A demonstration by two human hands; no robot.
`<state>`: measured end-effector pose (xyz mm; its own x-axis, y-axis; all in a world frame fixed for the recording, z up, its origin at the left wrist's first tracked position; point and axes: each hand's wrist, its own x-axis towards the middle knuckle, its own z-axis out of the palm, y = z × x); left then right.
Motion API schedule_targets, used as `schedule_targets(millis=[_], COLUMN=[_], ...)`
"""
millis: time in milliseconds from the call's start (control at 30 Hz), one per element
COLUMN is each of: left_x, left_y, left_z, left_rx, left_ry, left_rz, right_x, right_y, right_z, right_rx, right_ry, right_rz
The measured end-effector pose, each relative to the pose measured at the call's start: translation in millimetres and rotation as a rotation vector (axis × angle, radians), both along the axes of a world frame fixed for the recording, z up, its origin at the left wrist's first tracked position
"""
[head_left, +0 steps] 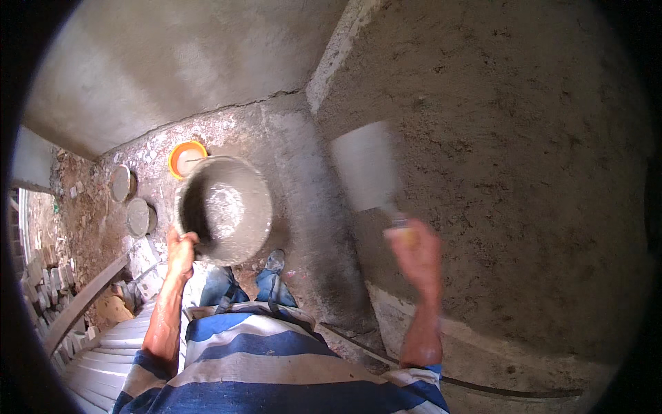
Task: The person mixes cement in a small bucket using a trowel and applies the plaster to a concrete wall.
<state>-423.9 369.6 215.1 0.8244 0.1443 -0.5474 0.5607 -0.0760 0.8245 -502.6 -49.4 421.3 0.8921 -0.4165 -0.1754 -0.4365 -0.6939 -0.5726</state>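
Observation:
A grey, mortar-smeared round basin [238, 210] hangs tilted in front of me, with my left hand [181, 250] closed on its lower left rim; wet grey stuff shines inside it. On the other side, my right hand [417, 255] grips a wide-bladed trowel [362, 165] by its yellowish handle. The blade is blurred and lies over the dark, rough plastered wall [510, 172] at the right; whether it touches the surface I cannot tell.
An orange bucket [187, 148] and two grey-filled pails [140, 218] stand on the dirty floor. A long plank [86, 303] crosses the lower left beside stacked bricks [48, 286]. A smoother wall [172, 62] rises ahead. My feet [274, 262] show below the basin.

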Motion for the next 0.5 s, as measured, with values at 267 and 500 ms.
schedule_targets(millis=[267,500], left_x=[-51,-91], left_y=[-143,-71], left_z=[47,16], left_rx=[0.318,-0.029], left_ry=[-0.247,0.021], left_rz=[-0.463,-0.121], right_x=[16,-42], right_y=[59,87], right_z=[-178,-163], right_rx=[-0.537,0.348], right_ry=[0.331,0.346], right_rz=[0.786,0.738])
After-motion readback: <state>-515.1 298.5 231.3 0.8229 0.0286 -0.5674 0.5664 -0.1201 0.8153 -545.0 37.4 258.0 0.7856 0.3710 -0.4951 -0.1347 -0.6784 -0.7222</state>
